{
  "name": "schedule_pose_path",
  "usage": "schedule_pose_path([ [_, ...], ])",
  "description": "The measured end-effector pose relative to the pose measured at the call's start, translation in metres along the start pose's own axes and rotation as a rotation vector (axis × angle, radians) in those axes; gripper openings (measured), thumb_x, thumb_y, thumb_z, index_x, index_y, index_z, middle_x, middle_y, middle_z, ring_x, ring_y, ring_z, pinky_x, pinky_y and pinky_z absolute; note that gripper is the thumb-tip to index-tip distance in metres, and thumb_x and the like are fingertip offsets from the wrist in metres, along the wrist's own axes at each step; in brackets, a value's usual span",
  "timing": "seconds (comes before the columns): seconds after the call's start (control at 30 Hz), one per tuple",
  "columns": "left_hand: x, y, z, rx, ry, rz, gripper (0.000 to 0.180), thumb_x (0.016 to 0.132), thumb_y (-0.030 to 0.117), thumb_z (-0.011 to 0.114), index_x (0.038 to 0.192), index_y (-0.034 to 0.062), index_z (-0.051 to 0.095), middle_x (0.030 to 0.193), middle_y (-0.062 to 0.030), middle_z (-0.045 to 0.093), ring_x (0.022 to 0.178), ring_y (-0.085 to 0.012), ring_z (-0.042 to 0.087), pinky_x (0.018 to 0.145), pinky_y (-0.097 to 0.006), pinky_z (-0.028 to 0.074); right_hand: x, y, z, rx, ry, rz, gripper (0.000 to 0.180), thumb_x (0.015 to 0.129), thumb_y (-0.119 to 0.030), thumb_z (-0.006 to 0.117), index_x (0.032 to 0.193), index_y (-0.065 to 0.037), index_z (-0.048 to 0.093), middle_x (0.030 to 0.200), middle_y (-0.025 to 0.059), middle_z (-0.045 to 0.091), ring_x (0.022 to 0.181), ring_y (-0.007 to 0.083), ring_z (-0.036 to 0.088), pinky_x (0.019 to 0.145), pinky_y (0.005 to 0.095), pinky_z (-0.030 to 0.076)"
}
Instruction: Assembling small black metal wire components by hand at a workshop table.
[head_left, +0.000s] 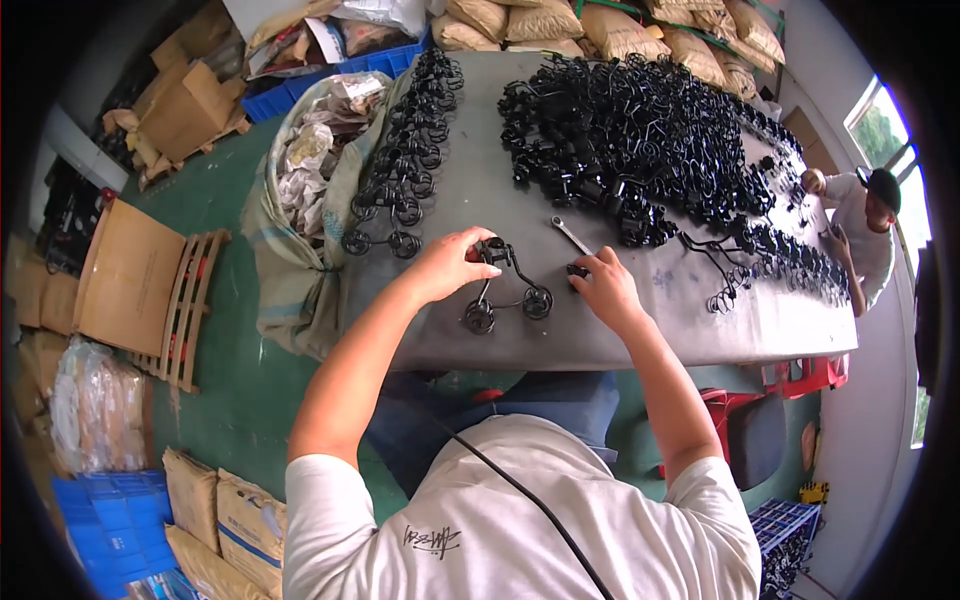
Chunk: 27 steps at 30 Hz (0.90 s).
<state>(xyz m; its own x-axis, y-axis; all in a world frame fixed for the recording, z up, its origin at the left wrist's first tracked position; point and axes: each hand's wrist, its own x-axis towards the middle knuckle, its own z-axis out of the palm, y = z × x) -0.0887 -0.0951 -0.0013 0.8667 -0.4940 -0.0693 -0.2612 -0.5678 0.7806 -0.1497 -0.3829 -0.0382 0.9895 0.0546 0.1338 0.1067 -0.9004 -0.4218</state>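
Near the front of the table (470, 350), my left hand (450, 265) is closed on the top of a black bent-wire frame (512, 275). The frame has two legs joined by a crossbar, and each leg ends in a round caged ring. My right hand (606, 285) pinches a small black part (577, 270) just to the right of the frame; its exact kind is too small to make out. A silver wrench (572, 236) reaches up and left from beside my right fingertips, its ring end away from me. Whether those fingers touch the wrench is unclear.
Black wire frames stand in a row (410, 150) along the left edge. A large heap of black parts (640, 130) covers the far right. Left of the table stands an open sack (290, 220) of scraps. Another person (865, 230) works at the right end. A red chair (730, 430) stands below.
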Motion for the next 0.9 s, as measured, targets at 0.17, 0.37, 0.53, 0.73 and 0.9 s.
schedule_pose_path([
  [0.17, 0.003, -0.010, 0.004, -0.128, -0.014, -0.017, 0.055, 0.081, 0.024, 0.081, 0.128, 0.0063, 0.058, 0.088, -0.0063, 0.066, 0.079, -0.0154, 0.060, 0.075, -0.031, 0.050, 0.020, -0.002, -0.003, -0.094, -0.049, -0.014, 0.025, 0.088, -0.024, 0.067, 0.107, -0.008, 0.070, 0.096, 0.0129, 0.064, 0.095, 0.0357, 0.064, 0.084, 0.0435, 0.052],
  [0.37, 0.003, -0.019, 0.006, -0.128, -0.022, -0.016, 0.055, 0.082, 0.019, 0.081, 0.130, 0.0066, 0.056, 0.088, -0.0031, 0.064, 0.079, -0.0114, 0.058, 0.074, -0.028, 0.049, 0.031, -0.034, -0.013, 0.917, -0.088, 0.193, 0.020, 0.098, -0.017, 0.058, 0.104, -0.001, 0.069, 0.081, 0.0041, 0.065, 0.071, 0.0145, 0.062, 0.069, 0.0287, 0.049],
  [0.53, 0.005, -0.028, 0.008, -0.249, -0.040, 0.006, 0.059, 0.082, 0.019, 0.081, 0.133, 0.0061, 0.054, 0.087, -0.0036, 0.065, 0.079, -0.0122, 0.059, 0.074, -0.029, 0.050, 0.039, -0.049, 0.010, 1.123, -0.259, 0.059, 0.021, 0.097, -0.011, 0.058, 0.114, 0.000, 0.063, 0.082, 0.0005, 0.060, 0.070, 0.0067, 0.056, 0.064, 0.0225, 0.044],
  [0.73, 0.008, -0.029, 0.010, -0.273, -0.025, 0.023, 0.060, 0.082, 0.020, 0.081, 0.134, 0.0065, 0.054, 0.086, -0.0029, 0.064, 0.079, -0.0117, 0.058, 0.073, -0.029, 0.050, 0.043, -0.054, 0.034, 1.205, -0.200, 0.169, 0.025, 0.094, -0.010, 0.061, 0.117, 0.000, 0.058, 0.081, -0.0004, 0.056, 0.069, 0.0070, 0.054, 0.062, 0.0239, 0.044],
  [0.9, 0.005, -0.025, 0.006, -0.186, -0.027, 0.014, 0.062, 0.082, 0.022, 0.081, 0.134, 0.0060, 0.054, 0.087, -0.0040, 0.065, 0.079, -0.0126, 0.059, 0.074, -0.030, 0.050, 0.041, -0.069, 0.027, 0.641, -0.093, 0.099, 0.024, 0.089, -0.015, 0.065, 0.110, -0.003, 0.061, 0.079, 0.0086, 0.063, 0.071, 0.0197, 0.060, 0.068, 0.0340, 0.049],
])
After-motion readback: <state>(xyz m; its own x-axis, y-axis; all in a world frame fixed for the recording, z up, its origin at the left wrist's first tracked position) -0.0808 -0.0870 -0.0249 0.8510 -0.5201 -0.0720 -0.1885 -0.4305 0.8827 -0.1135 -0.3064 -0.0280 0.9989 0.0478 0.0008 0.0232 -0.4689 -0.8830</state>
